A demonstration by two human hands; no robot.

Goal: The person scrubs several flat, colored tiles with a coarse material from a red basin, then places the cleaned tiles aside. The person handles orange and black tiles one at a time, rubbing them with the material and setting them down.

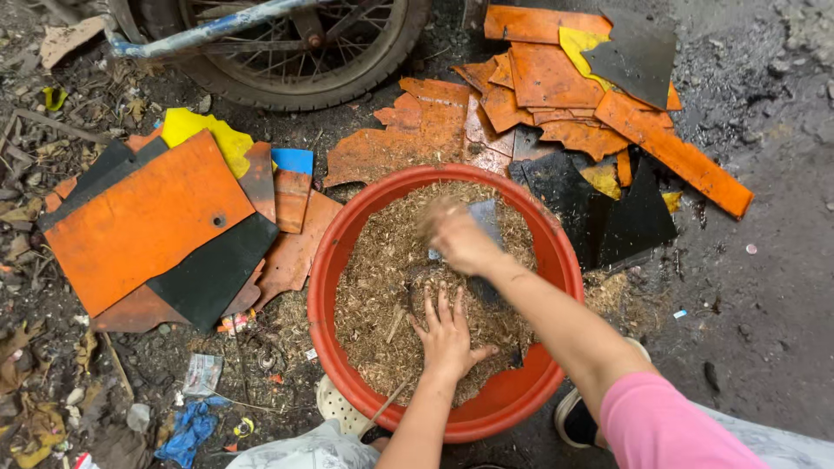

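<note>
A round red basin on the ground holds a layer of brown sawdust-like chaff. My left hand lies flat, fingers spread, on the chaff near the basin's near side. My right hand is blurred over the middle of the basin, gripping a flat grey piece that sticks up beyond the fingers.
Orange, black and yellow flat scraps lie in a pile at the left and another at the back right. A spoked wheel with a tyre stands behind the basin. Litter and a blue rag lie at the near left. My shoe is beside the basin.
</note>
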